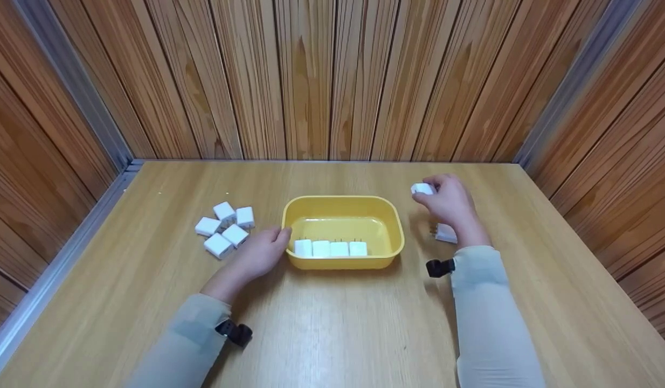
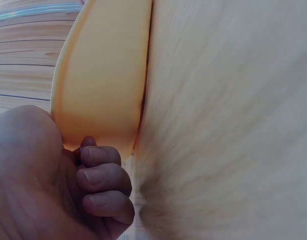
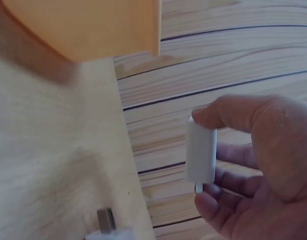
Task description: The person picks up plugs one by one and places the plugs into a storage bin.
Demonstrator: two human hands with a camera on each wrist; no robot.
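Note:
My right hand (image 1: 448, 202) holds a white plug-in charger (image 1: 422, 188) above the table, right of the yellow bin (image 1: 343, 263). In the right wrist view, thumb and fingertips pinch that charger (image 3: 201, 152) at its two ends, with a metal prong showing at the lower end. My left hand (image 1: 262, 250) grips the bin at its left rim; in the left wrist view its fingers (image 2: 106, 177) are curled beside the bin wall (image 2: 101, 70). Inside the bin, several white chargers (image 1: 321, 248) stand in a row along the near wall, prongs toward the far side.
Left of the bin lies a loose group of several white chargers (image 1: 218, 246), close to my left hand. Another charger (image 1: 446, 233) lies on the table under my right wrist, partly hidden. Wood-panelled walls (image 1: 311, 81) enclose the table (image 1: 332, 328) at the back and sides.

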